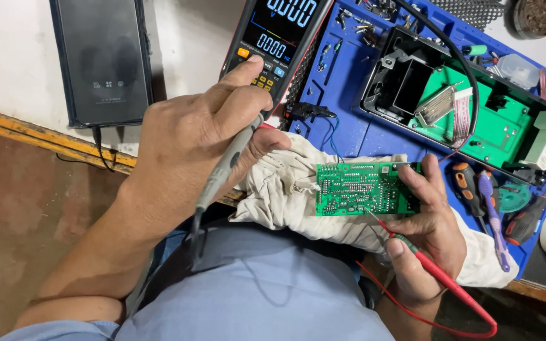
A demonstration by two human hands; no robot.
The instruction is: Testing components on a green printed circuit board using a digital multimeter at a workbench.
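White-topped bench point(7, 69) is seen from above, w/ a blue work mat point(355, 120) laid across its right part. On the mat an opened black appliance housing point(406, 82) w/ a green board inside is set, screwdrivers point(494, 215) just beside it. A black flat device point(102, 57) is laid at upper left. A digital multimeter point(279, 31) is placed between that device and the mat.

A beige cloth point(285, 189) is spread at the bench edge; the small green circuit board point(361, 188) is held over it. Left hand point(191, 145): fingers closed around the grey/black probe point(225, 165), thumb pressed on a meter button. Right hand point(428, 233): fingers clamped on the board's right edge, red probe point(431, 268) pinched alongside, tip touching the board's lower edge.

Risks, as judged: red tip could be slipped across adjacent solder pads, since one hand is doing both jobs, giving a false reading or a short. Board could be tilted off the cloth. Red lead, looped below the bench edge, could be snagged.
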